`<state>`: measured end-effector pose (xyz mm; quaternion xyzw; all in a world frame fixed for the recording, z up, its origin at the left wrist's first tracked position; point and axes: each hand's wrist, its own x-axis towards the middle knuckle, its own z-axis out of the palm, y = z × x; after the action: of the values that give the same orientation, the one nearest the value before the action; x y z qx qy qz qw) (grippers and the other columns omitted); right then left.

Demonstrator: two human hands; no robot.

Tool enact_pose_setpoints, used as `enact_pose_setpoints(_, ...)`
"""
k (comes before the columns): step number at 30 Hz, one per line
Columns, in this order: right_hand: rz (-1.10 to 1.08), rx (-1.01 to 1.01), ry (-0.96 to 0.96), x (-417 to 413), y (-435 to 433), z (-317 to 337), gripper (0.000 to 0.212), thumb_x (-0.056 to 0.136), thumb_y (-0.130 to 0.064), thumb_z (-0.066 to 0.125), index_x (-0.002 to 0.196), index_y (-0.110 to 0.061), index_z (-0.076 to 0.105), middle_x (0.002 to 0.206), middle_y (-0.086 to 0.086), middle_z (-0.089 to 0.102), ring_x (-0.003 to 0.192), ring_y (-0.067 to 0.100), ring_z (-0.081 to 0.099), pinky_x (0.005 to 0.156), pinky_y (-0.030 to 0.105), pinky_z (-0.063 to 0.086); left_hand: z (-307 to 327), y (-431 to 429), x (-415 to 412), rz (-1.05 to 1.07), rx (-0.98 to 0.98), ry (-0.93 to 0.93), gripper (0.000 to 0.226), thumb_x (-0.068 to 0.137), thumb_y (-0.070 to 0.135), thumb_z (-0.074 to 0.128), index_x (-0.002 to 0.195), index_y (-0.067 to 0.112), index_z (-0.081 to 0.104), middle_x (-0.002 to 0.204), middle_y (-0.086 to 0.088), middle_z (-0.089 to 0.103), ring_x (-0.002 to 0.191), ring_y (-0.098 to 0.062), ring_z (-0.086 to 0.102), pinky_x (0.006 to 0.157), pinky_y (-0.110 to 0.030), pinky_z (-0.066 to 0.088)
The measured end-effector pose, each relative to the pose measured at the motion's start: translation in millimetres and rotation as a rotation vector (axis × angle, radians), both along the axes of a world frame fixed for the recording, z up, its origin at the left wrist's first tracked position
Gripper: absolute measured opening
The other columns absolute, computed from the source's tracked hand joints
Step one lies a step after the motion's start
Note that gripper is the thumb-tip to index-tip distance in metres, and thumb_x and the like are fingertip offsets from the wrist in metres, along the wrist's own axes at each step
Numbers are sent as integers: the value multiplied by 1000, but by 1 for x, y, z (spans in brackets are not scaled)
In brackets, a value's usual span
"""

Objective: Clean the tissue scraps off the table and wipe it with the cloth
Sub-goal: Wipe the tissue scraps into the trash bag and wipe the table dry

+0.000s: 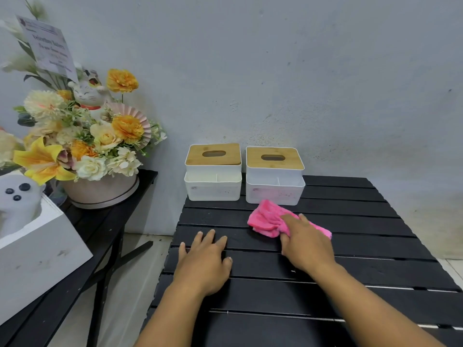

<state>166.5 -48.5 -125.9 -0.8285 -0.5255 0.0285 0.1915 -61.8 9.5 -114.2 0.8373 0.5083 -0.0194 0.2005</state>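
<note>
**Pink cloth on the slatted desk, one hand on it**

A person's right hand (304,242) grips a bunched pink cloth (269,221) on a black slatted desk (363,221). The thumb and fingers gather its folds against the slats. The cloth lies just in front of the right tissue box (275,175), a white box with a wooden lid, and its far corner reaches the foot of that box. Most of the cloth spreads out to the left of the hand, while a narrow strip shows past the knuckles on the other side. The left hand (204,261) rests flat on the desk, fingers straight and spread, holding nothing. It lies nearer the person than the right tissue box and off to its left, apart from the cloth. A second tissue box (213,171) of the same kind stands just left of the right tissue box, against the grey wall. Well to the left of the right tissue box, a flower arrangement (82,136) sits on a separate black desk (105,221).
</note>
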Motion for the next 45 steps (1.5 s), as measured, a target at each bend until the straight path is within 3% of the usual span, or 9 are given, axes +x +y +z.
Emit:
enact_pose_setpoints(4, -51, 4, -12, -21, 8, -2, 12, 89, -29, 51, 100, -30, 54, 115, 0, 60, 122, 29, 50, 66, 36, 40, 0, 6, -13, 79, 4, 37, 57, 98, 46, 34, 152, 37, 19, 164, 5, 4, 151, -24, -5, 118, -58, -3)
enact_pose_setpoints(7, 44, 41, -60, -54, 19, -2, 17, 91, -31, 49, 106, -29, 56, 116, -4, 60, 110, 25, 54, 67, 33, 34, 2, 9, -16, 123, 18, 49, 56, 98, 43, 34, 152, 37, 21, 164, 5, 6, 151, -24, -2, 116, -60, -2)
enact_pose_setpoints(14, 157, -48, -41, -66, 28, -2, 32, 91, -32, 44, 122, -38, 49, 131, -4, 56, 125, 22, 49, 79, 38, 45, 3, 6, -19, 242, 15, 26, 57, 98, 36, 34, 153, 31, 20, 164, -1, 4, 150, -26, -4, 115, -62, -1)
enact_pose_setpoints(18, 3, -64, -57, -42, 21, -2, 25, 90, -29, 44, 113, -38, 51, 119, 0, 60, 111, 26, 58, 66, 36, 36, 3, 8, -32, 302, -6, 19, 58, 99, 35, 32, 154, 24, 17, 164, -2, 1, 150, -25, -4, 117, -60, -3)
enact_pose_setpoints(22, 54, -58, -41, -65, 42, 1, 18, 90, -25, 43, 102, -34, 52, 105, -2, 61, 95, 24, 57, 62, 35, 39, 1, 5, -38, 290, 7, -2, 61, 100, 33, 31, 156, 16, 12, 165, -2, 0, 151, -23, 2, 119, -55, -1)
enact_pose_setpoints(29, 223, -82, -91, -127, 96, 5, 24, 90, -26, 46, 111, -32, 55, 114, -2, 62, 106, 24, 56, 65, 33, 35, -1, 8, -44, 252, 5, -2, 66, 98, 30, 36, 156, 14, 8, 165, -2, -2, 151, -22, 2, 118, -54, 0)
enact_pose_setpoints(35, 351, -140, -90, -122, 99, 2, 41, 91, -30, 44, 131, -41, 43, 138, -5, 52, 120, 23, 53, 83, 36, 45, 1, 11, -50, 218, -7, -7, 67, 98, 31, 37, 156, 14, 9, 165, -2, -2, 151, -21, 3, 118, -53, -3)
enact_pose_setpoints(40, 308, -142, -87, -88, 68, -1, 46, 93, -32, 44, 137, -46, 38, 148, -12, 44, 142, 12, 32, 97, 40, 44, -1, 9, -56, 203, -7, -48, 62, 101, 32, 34, 156, 15, 11, 165, 1, -2, 151, -19, 1, 119, -52, -3)
enact_pose_setpoints(45, 178, -126, -49, -94, 68, 1, 37, 90, -32, 45, 125, -43, 48, 131, -3, 57, 119, 23, 55, 82, 37, 46, -2, 8, -56, 204, -2, -75, 61, 101, 32, 34, 156, 15, 13, 165, 1, 0, 151, -19, 2, 119, -50, -2)
